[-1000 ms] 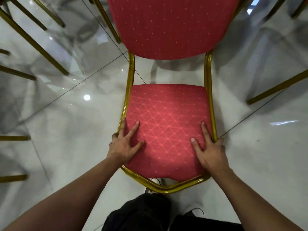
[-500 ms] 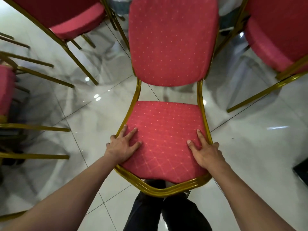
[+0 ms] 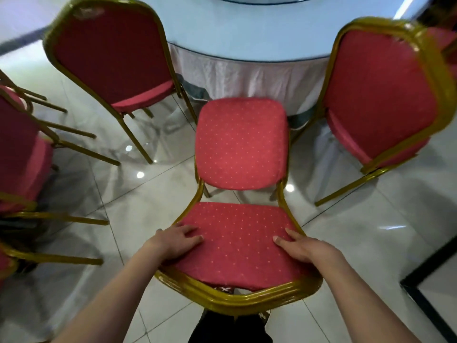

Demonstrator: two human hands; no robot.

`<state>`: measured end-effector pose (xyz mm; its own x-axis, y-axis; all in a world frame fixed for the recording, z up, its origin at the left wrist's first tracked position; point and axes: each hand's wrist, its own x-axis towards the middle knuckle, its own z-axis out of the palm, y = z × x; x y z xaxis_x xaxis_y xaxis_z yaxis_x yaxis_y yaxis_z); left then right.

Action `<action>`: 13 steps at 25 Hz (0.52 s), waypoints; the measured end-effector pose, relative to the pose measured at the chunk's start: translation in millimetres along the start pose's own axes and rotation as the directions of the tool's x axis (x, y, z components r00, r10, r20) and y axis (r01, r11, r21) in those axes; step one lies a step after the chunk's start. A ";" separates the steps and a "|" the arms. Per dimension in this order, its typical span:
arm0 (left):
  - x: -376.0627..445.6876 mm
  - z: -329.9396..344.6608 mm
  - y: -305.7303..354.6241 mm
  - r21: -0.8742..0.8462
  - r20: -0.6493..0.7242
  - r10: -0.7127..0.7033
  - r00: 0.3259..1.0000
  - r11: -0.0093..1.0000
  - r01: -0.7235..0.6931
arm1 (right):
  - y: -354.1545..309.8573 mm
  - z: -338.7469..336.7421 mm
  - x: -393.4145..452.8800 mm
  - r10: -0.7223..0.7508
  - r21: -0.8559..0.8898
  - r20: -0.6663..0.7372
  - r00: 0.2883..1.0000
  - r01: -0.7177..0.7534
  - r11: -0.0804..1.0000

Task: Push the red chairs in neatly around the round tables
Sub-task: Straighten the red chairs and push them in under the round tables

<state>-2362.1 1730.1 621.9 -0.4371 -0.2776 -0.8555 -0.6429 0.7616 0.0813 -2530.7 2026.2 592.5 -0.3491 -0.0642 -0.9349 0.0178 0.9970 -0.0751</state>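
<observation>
Fingers [image 3: 190,230] of left hand [image 3: 173,242] flat & spread on seat of red chair [image 3: 241,241], thumb side toward the gold frame at seat's left edge; nothing curled round, just pressing down. Right hand [image 3: 300,247] same: fingers straight, lying on seat's right side, outer edge touching the frame rail. No grip either side, palms carry the push. Changed vs. 1 s ago: view lifted from seat & floor only, to chair backrest plus round table [image 3: 247,35] w/ white skirt beyond; hands kept same spots on the seat, so chair prob. moving toward table w/ the person. Chair faces the wrong way: seat toward the person, backrest toward table, backrest top near the skirt, contact unclear. Sits in gap betw. left neighbour chair [image 3: 108,60] & right neighbour chair [image 3: 378,95], both backs out, close to the table. Judgement: slot reached, but chair likely needs turning before sliding in neat. More chairs [image 3: 19,154] at far left, well apart, frame blurred there.
</observation>
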 end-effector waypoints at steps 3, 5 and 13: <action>-44.9 -15.2 5.8 -0.174 -0.084 0.101 0.991 0.978 -0.114 | -4.3 -16.5 -18.9 -0.031 0.094 -0.006 1.000 0.031 0.995; -78.9 -11.4 3.2 -0.199 -0.207 0.174 0.963 0.956 -0.215 | -4.3 -27.0 -33.2 -0.054 0.194 -0.066 0.996 0.066 0.979; -108.1 -5.6 25.0 -0.087 -0.707 0.220 0.672 0.916 -0.391 | -5.3 -35.9 -92.6 -0.269 0.232 -0.654 0.708 0.525 0.819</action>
<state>-2334.4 1775.8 719.3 -0.8799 -0.4331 -0.1956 -0.4727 0.7555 0.4535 -2532.1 2028.4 691.9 -0.8641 -0.2853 -0.4146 0.0487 0.7725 -0.6331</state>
